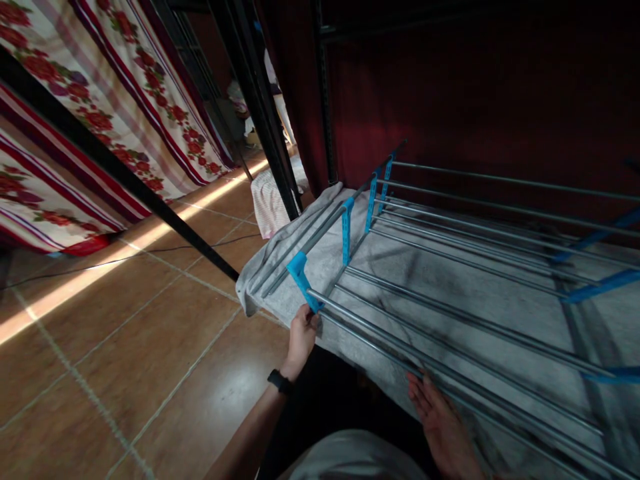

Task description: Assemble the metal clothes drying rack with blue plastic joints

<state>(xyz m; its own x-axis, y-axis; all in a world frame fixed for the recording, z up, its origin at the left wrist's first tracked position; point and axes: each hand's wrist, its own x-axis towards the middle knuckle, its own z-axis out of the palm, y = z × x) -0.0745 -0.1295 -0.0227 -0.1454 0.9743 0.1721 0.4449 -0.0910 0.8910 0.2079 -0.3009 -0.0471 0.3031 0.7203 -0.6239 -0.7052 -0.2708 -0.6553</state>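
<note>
A rack of metal tubes (470,310) with blue plastic connectors (347,233) lies across a grey cloth (400,267). At its near left corner, my left hand (303,332) is closed around the lower end of a blue connector (302,277); part of its grip is hidden. My right hand (440,417) is at the front tubes, palm partly turned up and fingers stretched out. Its fingertips are by the lowest front tube, and whether they press on it is hard to see. Two loose-looking tubes (295,257) rest on the cloth left of the rack.
Black metal frame posts (260,113) and a slanting black bar (125,177) stand to the left. Behind the rack hangs a dark red curtain (450,100). A floral curtain (125,100) hangs over the tiled floor (165,313), where a thin cable (200,245) runs.
</note>
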